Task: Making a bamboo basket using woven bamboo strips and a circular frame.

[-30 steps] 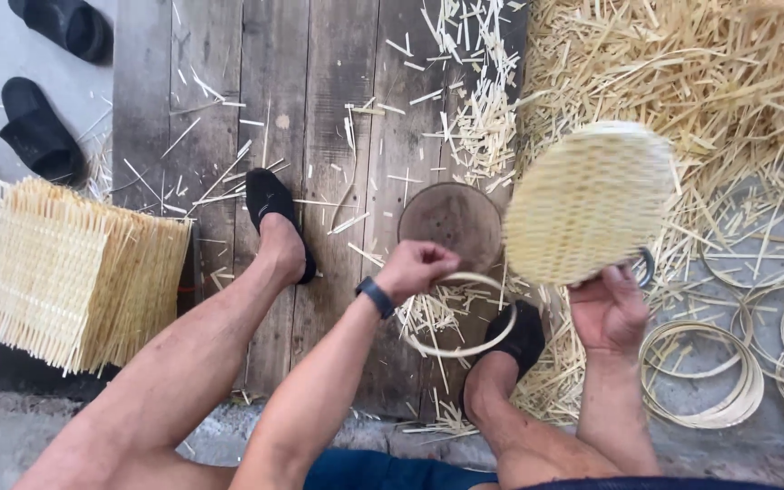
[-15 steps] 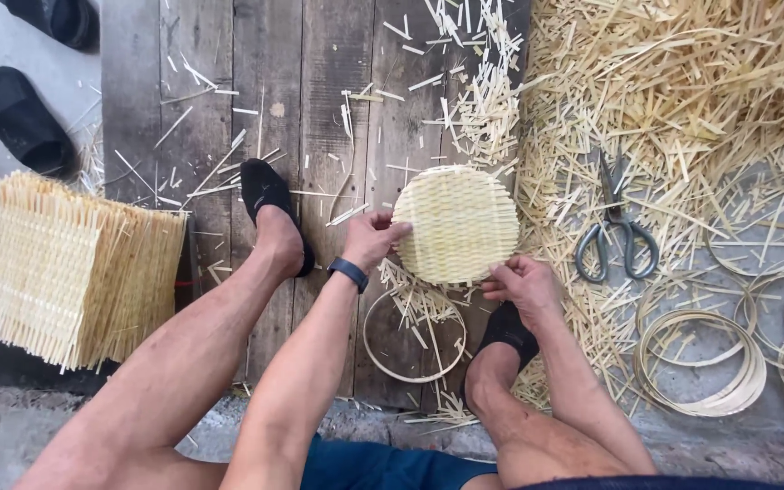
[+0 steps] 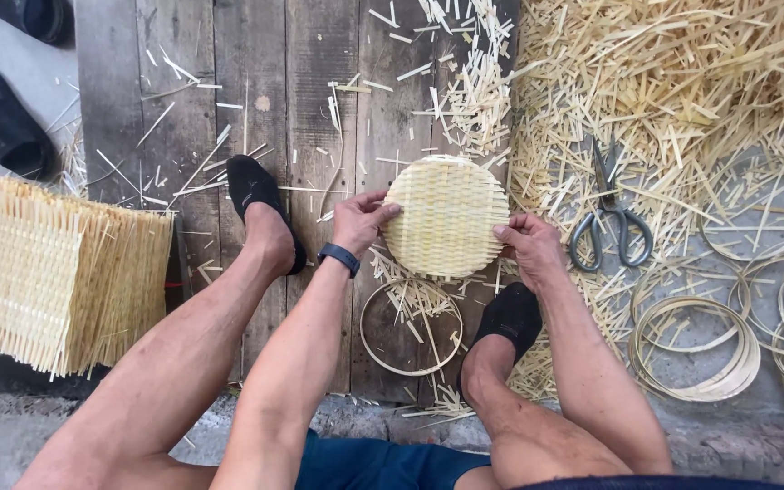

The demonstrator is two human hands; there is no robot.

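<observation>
Woven disc (image 3: 446, 216) is now sitting lower, flatter on the plank surface (image 3: 319, 91) than half a second ago. Left hand (image 3: 360, 222) fingers are pinching its 9 o'clock edge, right hand (image 3: 528, 247) fingers curling at 4 o'clock. Bamboo ring (image 3: 410, 327) is lying at 6; scissors (image 3: 612, 222) at 3. Best pressing evenly, both rims.

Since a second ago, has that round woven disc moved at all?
Yes. The woven disc came down and left, from the right hand raised over the straw onto the wooden boards, beside the scissors.
</observation>
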